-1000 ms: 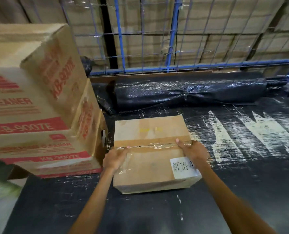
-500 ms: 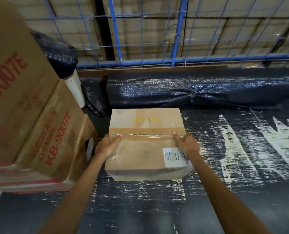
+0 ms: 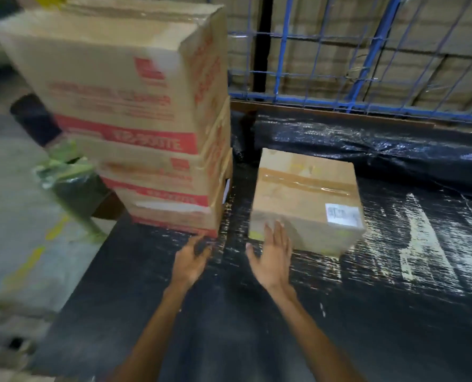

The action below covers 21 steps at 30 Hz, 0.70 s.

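Hands first: two, both bare, both released and gripping nothing. Left hand point(image 3: 192, 257) has loosely spread fingers and hovers over the black platform point(image 3: 229, 312), with its fingertips just short of the foot of the carton stack. Right hand point(image 3: 274, 255) is flat and spread wide. Its fingertips point(image 3: 278, 230) lie across the lower near-left corner of the small carton point(image 3: 303, 194); actual contact cannot be told.

Counts, largest down:
- One platform, sheeted in black, with heavy white scuffs on the right side. It carries everything below.
- One blue wire-mesh fence point(image 3: 374, 55) along the far edge, with wrapped cartons piled behind it.
- One stack of printed cartons point(image 3: 135, 111) on the platform's left edge, three high as far as the blur allows. They have red lettering and red bands, the top one much the biggest.
- One long roll wrapped in black plastic point(image 3: 381, 153), lying along the foot of the fence.
- One small carton.

Small carton: plain brown, closed, and sitting flat on the platform. It is just right of the stack with a narrow gap between, and in front of the roll. A strip of glossy brown tape point(image 3: 303, 181) crosses the top from side to side. One white label point(image 3: 342, 215) sits at the near-right corner of the top, its print too blurred to read. The near face looks pale and shiny.

Grey floor point(image 3: 14, 188) with yellow marks lies left of the platform.
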Motion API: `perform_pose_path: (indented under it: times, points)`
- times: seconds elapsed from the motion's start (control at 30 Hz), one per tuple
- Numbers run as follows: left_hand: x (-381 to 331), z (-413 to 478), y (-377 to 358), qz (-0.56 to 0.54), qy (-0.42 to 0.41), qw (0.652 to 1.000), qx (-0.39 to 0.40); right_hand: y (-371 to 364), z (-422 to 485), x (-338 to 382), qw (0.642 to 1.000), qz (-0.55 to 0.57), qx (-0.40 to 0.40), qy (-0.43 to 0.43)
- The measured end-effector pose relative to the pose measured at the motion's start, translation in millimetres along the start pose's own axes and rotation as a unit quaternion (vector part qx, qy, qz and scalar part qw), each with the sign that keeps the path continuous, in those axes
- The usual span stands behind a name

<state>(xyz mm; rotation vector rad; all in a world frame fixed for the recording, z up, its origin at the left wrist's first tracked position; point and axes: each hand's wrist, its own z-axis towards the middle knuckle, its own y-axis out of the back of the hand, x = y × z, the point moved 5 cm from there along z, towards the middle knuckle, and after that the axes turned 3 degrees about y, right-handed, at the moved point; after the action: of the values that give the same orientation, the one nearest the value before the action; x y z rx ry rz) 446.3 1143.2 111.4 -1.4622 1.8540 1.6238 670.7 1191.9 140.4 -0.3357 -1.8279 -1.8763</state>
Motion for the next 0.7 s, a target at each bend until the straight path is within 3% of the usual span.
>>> perform_pose_path:
  times: [0.2,0.37,0.47,0.7]
  points:
    - [194.3,-169.4,157.7,0.002,0.096,0.984,-0.149,-123.7,-146.7,206.4,0.975,0.058,0.138,0.165]
    - [332.8,-308.0,268.4,-0.054,0.193,0.943,-0.266,-188.4,-252.1,350.2,0.936,0.104,0.210,0.262]
    - [395.1,-384.7,311.1,-0.074,0.258,0.908,-0.322,-222.4,-318.0,418.6,0.902,0.111,0.271,0.318]
    - [486.0,-461.8,342.1,-0.154,0.318,0.853,-0.385,-287.5,-402.9,489.5,0.840,0.102,0.380,0.373]
